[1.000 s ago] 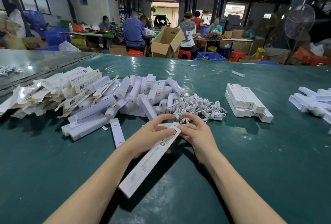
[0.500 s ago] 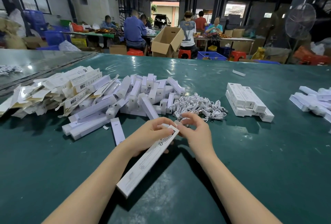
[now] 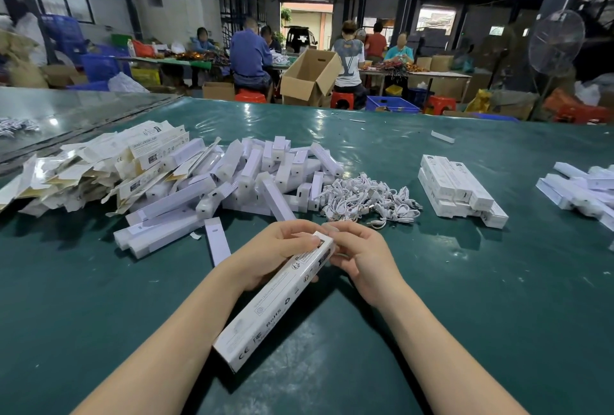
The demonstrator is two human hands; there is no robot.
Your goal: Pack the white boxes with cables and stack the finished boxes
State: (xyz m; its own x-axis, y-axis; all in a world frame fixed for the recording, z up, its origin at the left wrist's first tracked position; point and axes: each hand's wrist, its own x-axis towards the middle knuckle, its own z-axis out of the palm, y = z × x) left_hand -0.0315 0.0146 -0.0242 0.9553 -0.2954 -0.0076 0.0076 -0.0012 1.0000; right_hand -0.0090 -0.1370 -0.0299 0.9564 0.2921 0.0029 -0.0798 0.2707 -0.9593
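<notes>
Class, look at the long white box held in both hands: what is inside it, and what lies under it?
The long white box looks closed at both ends, so its contents are hidden. Under it: the left hand and the green table. The right hand grips its far end.

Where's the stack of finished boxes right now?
In the head view, the stack of finished boxes sits on the green table, right of the cable pile and beyond the right hand.
</notes>
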